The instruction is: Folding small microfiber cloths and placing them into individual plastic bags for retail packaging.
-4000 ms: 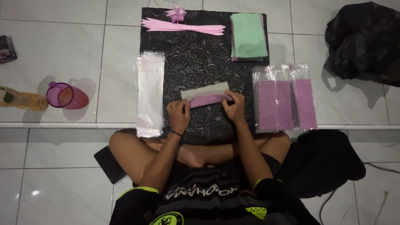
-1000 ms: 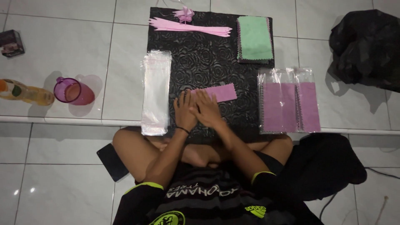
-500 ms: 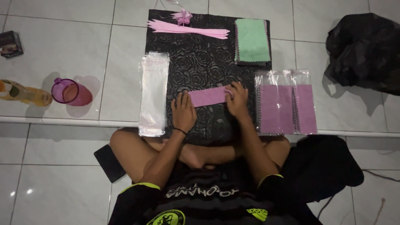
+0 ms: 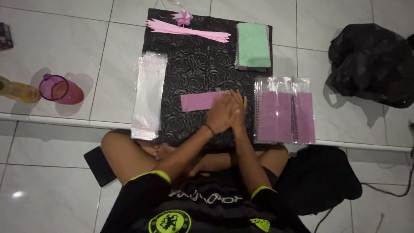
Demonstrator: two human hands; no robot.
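A folded pink cloth strip (image 4: 199, 101) lies on a black rose-patterned mat (image 4: 194, 60) in front of me. My left hand (image 4: 219, 114) reaches across and lies flat on the strip's right end. My right hand (image 4: 239, 108) rests flat right beside it, the two hands touching. Neither hand grips anything, and together they hide the right end of the strip. A dark band circles my left wrist.
On the mat lie a stack of green cloths (image 4: 253, 45), pink ribbon strips (image 4: 185, 29) and a bow (image 4: 183, 17). Clear sleeves (image 4: 148, 95) lie left, bagged pink cloths (image 4: 282, 113) right. A pink cup (image 4: 56, 88), a bottle (image 4: 17, 90), a black bag (image 4: 371, 64) and a phone (image 4: 100, 166) are around.
Half a second ago my hands were at opposite ends of the pink strip. My left hand has slid right along it and now lies beside my right hand.
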